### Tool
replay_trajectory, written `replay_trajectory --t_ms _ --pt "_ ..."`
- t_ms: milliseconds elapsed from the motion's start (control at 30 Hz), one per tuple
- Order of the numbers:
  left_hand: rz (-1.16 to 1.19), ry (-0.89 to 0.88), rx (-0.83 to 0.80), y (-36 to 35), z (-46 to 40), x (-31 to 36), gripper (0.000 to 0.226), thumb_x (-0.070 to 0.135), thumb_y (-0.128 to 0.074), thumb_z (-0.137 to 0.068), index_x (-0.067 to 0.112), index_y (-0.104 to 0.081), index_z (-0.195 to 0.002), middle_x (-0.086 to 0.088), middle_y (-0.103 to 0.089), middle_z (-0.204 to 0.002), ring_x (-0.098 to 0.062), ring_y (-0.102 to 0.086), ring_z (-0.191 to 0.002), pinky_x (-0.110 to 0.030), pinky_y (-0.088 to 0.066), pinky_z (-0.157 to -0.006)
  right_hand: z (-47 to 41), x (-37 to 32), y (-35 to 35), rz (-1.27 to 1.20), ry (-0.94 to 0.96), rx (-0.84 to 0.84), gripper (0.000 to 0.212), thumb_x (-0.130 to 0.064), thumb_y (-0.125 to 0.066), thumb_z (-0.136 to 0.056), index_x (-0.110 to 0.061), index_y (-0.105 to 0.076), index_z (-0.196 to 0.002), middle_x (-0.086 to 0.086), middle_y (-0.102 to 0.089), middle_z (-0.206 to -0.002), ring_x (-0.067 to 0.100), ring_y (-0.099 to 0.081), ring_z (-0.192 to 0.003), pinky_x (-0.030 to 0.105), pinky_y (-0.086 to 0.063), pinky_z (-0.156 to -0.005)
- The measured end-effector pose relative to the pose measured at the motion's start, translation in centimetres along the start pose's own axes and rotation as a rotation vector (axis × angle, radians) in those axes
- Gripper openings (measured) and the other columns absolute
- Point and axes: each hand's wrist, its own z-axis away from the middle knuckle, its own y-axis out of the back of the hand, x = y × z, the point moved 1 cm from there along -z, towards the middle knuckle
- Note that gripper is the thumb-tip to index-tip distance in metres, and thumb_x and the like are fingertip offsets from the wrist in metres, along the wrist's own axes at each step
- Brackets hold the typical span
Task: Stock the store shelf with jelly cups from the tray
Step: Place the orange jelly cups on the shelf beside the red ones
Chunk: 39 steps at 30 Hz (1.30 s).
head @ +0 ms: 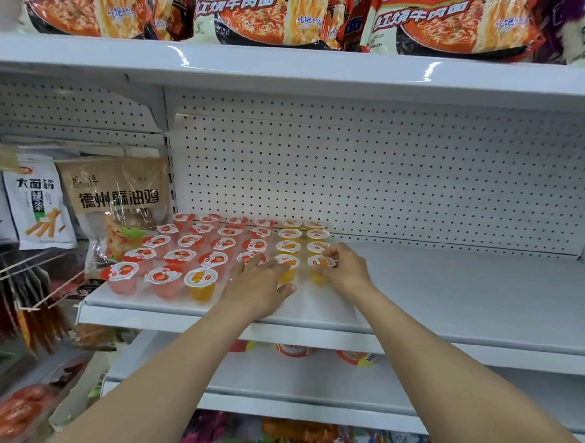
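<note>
Several jelly cups stand in rows on the white shelf (452, 292): red ones (164, 281) to the left, orange ones (290, 235) to the right. One orange cup (200, 284) stands in the front row among the red. My left hand (258, 285) lies flat with straight fingers, touching an orange cup (287, 268) in the front row. My right hand (344, 269) pinches the rim of the front orange cup (319, 270) in the rightmost column. No tray is in view.
The shelf's right half is bare white board with a pegboard back (382, 171). Instant-noodle bags (277, 16) fill the shelf above. Snack packets (118, 201) hang at the left. Bowl noodles (294, 349) sit on the shelf below.
</note>
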Motion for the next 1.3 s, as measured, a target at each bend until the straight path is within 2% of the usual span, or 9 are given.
replay_trajectory --t_ms 167,267,433,533,600,733,967,1100,1300 --pt "0.005 -0.001 0.001 -0.2 -0.2 0.0 0.056 0.059 -0.036 -0.098 0.039 -0.03 -0.15 0.006 -0.025 -0.161 -0.027 -0.005 -0.151 -0.055 -0.008 -0.12 0.3 -0.5 0.0 0.074 -0.036 -0.011 0.041 -0.034 -0.078 -0.083 -0.019 -0.058 -0.115 0.002 -0.065 -0.12 0.018 -0.06 -0.1 0.025 -0.045 -0.078" --pt "0.008 -0.013 0.031 0.0 -0.2 0.0 0.055 0.058 -0.04 -0.097 0.038 -0.034 -0.148 0.005 -0.024 -0.161 -0.028 -0.006 -0.151 -0.055 -0.009 -0.12 0.6 -1.6 0.5 0.253 -0.034 0.017 0.052 -0.045 -0.072 -0.084 -0.019 -0.055 -0.126 0.004 -0.063 -0.126 0.025 -0.059 -0.113 0.028 -0.044 -0.08" --pt "0.088 -0.049 0.284 4.3 0.0 -2.2 0.06 0.04 -0.065 -0.089 0.029 -0.044 -0.145 0.001 -0.044 -0.152 -0.027 -0.026 -0.145 -0.043 -0.022 -0.118 0.8 -7.6 0.7 0.481 0.181 0.092 0.054 -0.044 -0.065 -0.089 -0.019 -0.052 -0.135 0.008 -0.057 -0.134 0.029 -0.049 -0.127 0.037 -0.046 -0.093" --pt "0.132 0.041 0.418 8.4 1.2 -5.7 0.058 0.033 -0.066 -0.09 0.025 -0.046 -0.144 -0.005 -0.052 -0.145 -0.028 -0.031 -0.143 -0.04 -0.026 -0.116 1.2 -13.0 -0.5 0.557 0.357 0.067 0.054 -0.042 -0.062 -0.093 -0.02 -0.048 -0.14 0.007 -0.054 -0.138 0.026 -0.043 -0.133 0.039 -0.044 -0.096" --pt "0.119 0.114 0.472 10.9 2.5 -8.4 0.056 0.037 -0.063 -0.092 0.024 -0.047 -0.143 -0.007 -0.056 -0.14 -0.03 -0.035 -0.14 -0.043 -0.031 -0.113 1.4 -16.3 -1.9 0.555 0.429 0.049 0.053 -0.043 -0.059 -0.095 -0.02 -0.048 -0.142 0.008 -0.053 -0.14 0.027 -0.042 -0.134 0.041 -0.044 -0.098" --pt "0.048 0.263 0.506 13.5 5.7 -15.1 0.053 0.051 -0.052 -0.095 0.027 -0.048 -0.142 -0.009 -0.063 -0.13 -0.034 -0.043 -0.132 -0.048 -0.038 -0.107 2.6 -21.8 -6.5 0.508 0.525 -0.014 0.054 -0.047 -0.051 -0.098 -0.02 -0.047 -0.145 0.009 -0.05 -0.145 0.028 -0.039 -0.138 0.042 -0.042 -0.103" --pt "-0.029 0.396 0.528 14.9 13.3 -25.8 0.051 0.05 -0.048 -0.095 0.023 -0.052 -0.137 -0.013 -0.068 -0.114 -0.036 -0.055 -0.115 -0.045 -0.048 -0.094 6.7 -29.0 -17.0 0.424 0.624 -0.175 0.057 -0.051 -0.051 -0.098 -0.023 -0.043 -0.147 0.011 -0.048 -0.148 0.031 -0.042 -0.137 0.042 -0.04 -0.106" --pt "-0.064 0.475 0.493 14.5 17.7 -31.2 0.049 0.05 -0.051 -0.094 0.024 -0.053 -0.136 -0.012 -0.068 -0.115 -0.036 -0.058 -0.112 -0.047 -0.052 -0.088 9.0 -31.7 -23.4 0.384 0.628 -0.282 0.057 -0.054 -0.05 -0.095 -0.025 -0.045 -0.143 0.01 -0.053 -0.142 0.032 -0.047 -0.13 0.044 -0.047 -0.1" --pt "-0.118 0.59 0.401 11.9 23.7 -38.1 0.052 0.054 -0.045 -0.096 0.026 -0.051 -0.139 -0.012 -0.067 -0.115 -0.036 -0.058 -0.113 -0.042 -0.051 -0.086 12.8 -33.7 -32.5 0.34 0.657 -0.44 0.061 -0.052 -0.049 -0.098 -0.019 -0.04 -0.148 0.01 -0.045 -0.149 0.032 -0.044 -0.135 0.045 -0.044 -0.104"
